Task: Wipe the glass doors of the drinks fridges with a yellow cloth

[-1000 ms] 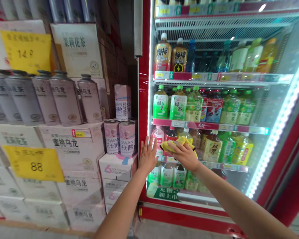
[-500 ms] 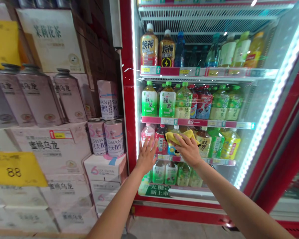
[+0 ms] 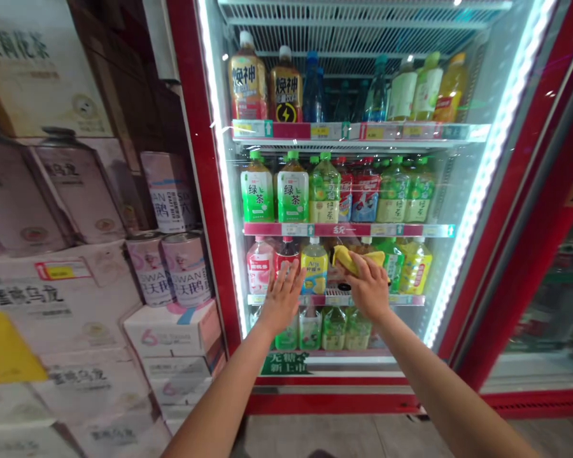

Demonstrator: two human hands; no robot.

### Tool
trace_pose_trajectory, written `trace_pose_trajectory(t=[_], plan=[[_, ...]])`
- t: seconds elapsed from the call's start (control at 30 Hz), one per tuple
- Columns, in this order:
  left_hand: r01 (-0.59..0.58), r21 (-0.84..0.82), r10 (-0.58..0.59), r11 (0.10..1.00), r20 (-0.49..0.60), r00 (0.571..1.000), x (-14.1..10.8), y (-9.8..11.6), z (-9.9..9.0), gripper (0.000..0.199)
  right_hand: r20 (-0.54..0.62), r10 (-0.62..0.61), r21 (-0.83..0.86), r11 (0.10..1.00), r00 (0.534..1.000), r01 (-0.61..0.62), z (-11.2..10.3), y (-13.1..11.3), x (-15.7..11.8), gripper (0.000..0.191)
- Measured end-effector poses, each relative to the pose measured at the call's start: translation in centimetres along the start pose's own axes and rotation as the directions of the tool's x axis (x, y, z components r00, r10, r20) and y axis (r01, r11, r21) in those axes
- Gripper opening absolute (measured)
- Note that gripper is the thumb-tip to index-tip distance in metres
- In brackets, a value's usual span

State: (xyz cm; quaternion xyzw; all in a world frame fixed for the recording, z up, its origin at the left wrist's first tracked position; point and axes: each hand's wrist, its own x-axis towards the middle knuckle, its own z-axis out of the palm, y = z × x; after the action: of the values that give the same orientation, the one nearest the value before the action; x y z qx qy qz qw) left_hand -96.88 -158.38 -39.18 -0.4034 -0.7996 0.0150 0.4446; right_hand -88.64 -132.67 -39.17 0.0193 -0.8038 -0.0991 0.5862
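Wiping of the glass (image 3: 344, 210) is suggested, a cloth (image 3: 346, 259) being held by the right hand (image 3: 370, 286), right of the lemon bottle (image 3: 314, 268). The left hand (image 3: 281, 296) is splayed; flat contact seems needed next.

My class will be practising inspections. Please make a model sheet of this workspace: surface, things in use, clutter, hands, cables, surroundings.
Surface: see-through front of a red-framed cooler, with light reflections; bottles stand on the shelves behind it.
Things in use: yellow cloth, bunched, in front of the second-lowest visible row of bottles.
Clutter: printed cans on a white carton, left of the cooler.
Hands: left hand spread, holding nothing; contact with the front unclear. Right hand has its fingers over the cloth; the grip underneath is hidden.
Cables: nothing seen.
Surroundings: stacked cartons at far left, another red-framed unit at right, grey floor below.
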Motion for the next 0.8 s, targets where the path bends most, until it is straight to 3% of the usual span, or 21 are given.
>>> trace_pose_trajectory(t=[0.07,0.17,0.27,0.4,0.53,0.6,0.7,0.8], plan=[[-0.032,-0.004,0.032,0.999,0.001,0.999,0.6,0.6,0.1,0.101,-0.005,0.103,-0.008,0.995,0.995,-0.103,0.2,0.0,-2.3,0.052],[-0.053,-0.01,0.053,0.999,-0.011,0.999,1.7,1.5,0.1,0.099,0.071,0.013,0.016,1.0,0.997,-0.014,0.3,-0.5,-4.1,0.053],[-0.051,-0.034,0.05,0.998,-0.026,0.998,2.7,2.3,0.2,0.099,0.096,-0.055,0.035,0.998,0.994,0.052,-0.1,1.0,-2.3,0.049],[-0.048,-0.059,0.047,0.997,-0.031,0.998,4.0,3.8,0.6,0.1,-0.016,0.107,-0.033,0.994,0.994,-0.108,-1.0,5.7,-0.7,0.05],[-0.024,-0.06,0.022,0.998,-0.042,0.999,4.7,5.2,0.9,0.103,-0.057,0.205,-0.041,0.977,0.977,-0.207,-1.4,6.8,-4.7,0.062],[-0.014,-0.059,0.011,0.998,-0.047,0.999,5.0,5.7,1.0,0.104,-0.011,0.142,-0.023,0.99,0.99,-0.142,-1.3,6.1,-6.1,0.063],[-0.048,-0.065,0.045,0.997,-0.045,0.998,5.6,6.7,1.1,0.105,0.047,0.01,0.024,1.0,0.999,-0.011,-1.0,6.2,-5.0,0.058],[-0.083,-0.075,0.082,0.994,-0.027,0.996,6.3,7.8,1.3,0.106,-0.004,0.09,0.033,0.995,0.996,-0.09,-1.1,8.8,-2.9,0.058]])
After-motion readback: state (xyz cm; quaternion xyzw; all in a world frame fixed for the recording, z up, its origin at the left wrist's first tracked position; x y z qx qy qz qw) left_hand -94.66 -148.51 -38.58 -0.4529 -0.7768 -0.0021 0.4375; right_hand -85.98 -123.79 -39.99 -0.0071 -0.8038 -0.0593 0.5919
